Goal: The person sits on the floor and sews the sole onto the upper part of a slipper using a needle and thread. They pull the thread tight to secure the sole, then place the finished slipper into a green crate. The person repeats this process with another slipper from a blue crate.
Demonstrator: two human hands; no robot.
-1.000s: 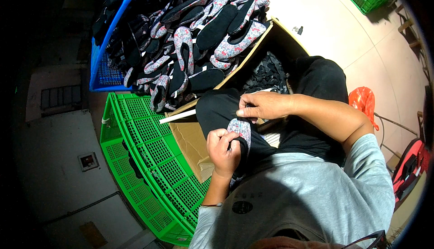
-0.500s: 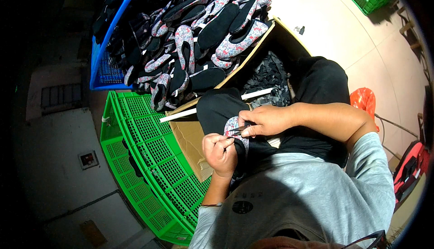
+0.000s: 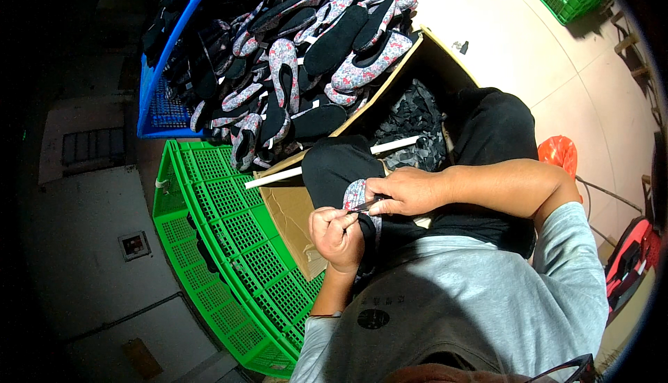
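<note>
A floral slipper (image 3: 355,193) with a black lining rests over my lap. My left hand (image 3: 337,237) is closed on its near edge, thumb and fingers pinched together. From the other side my right hand (image 3: 412,192) grips small dark thread snips (image 3: 363,206), whose blades point left at the pinched fingertips. Whether the blades touch the slipper or a thread is too small to make out. Part of the slipper is hidden behind my hands.
A blue crate (image 3: 147,98) heaped with floral and black slippers (image 3: 336,42) stands far left, above a green crate (image 3: 240,244). In front of my knees, a cardboard box (image 3: 445,56) holds black scraps (image 3: 410,115), with a white bar (image 3: 278,177) across it. An orange-red bag (image 3: 559,155) lies right.
Both hands stay close together at the slipper. The right hand and snips have shifted very slightly, and the slipper has turned a little between the hands.
</note>
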